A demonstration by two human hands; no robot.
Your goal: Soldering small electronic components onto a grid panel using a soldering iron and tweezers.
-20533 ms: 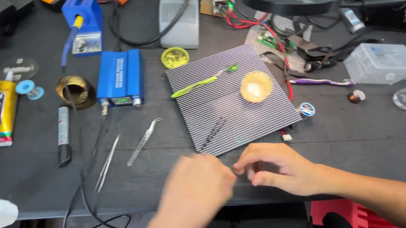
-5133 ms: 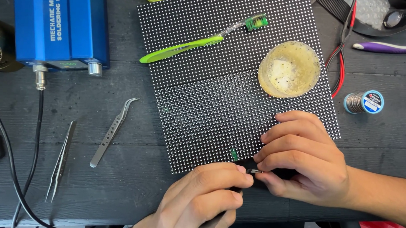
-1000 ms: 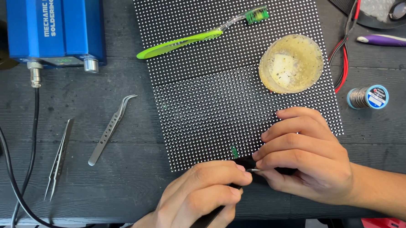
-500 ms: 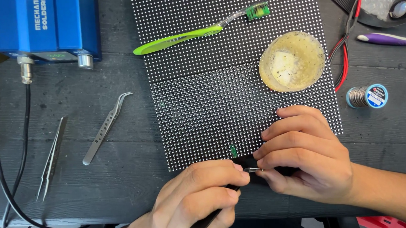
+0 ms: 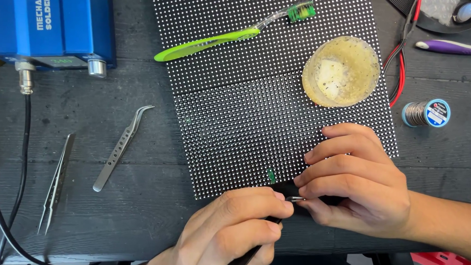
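A black dotted LED panel (image 5: 258,96) lies flat on the dark table. At its near edge my left hand (image 5: 231,230) is closed around a dark slim tool (image 5: 251,255) whose metal tip (image 5: 294,199) meets the fingertips of my right hand (image 5: 357,183). My right hand rests on the panel's near right corner, its thumb and fingers pinched by that tip; what they pinch is hidden. A small green spot (image 5: 271,176) shows on the panel just above the tip.
On the panel lie a green toothbrush (image 5: 224,37) and a round yellowish dish (image 5: 341,71). A blue soldering station (image 5: 50,21) stands far left with a black cable (image 5: 10,202). Two metal tweezers (image 5: 121,146) (image 5: 56,183) lie left. A solder spool (image 5: 426,113) sits right.
Both hands have stayed at the panel's near edge. The view has shifted slightly, so the table's things sit a little further left in frame.
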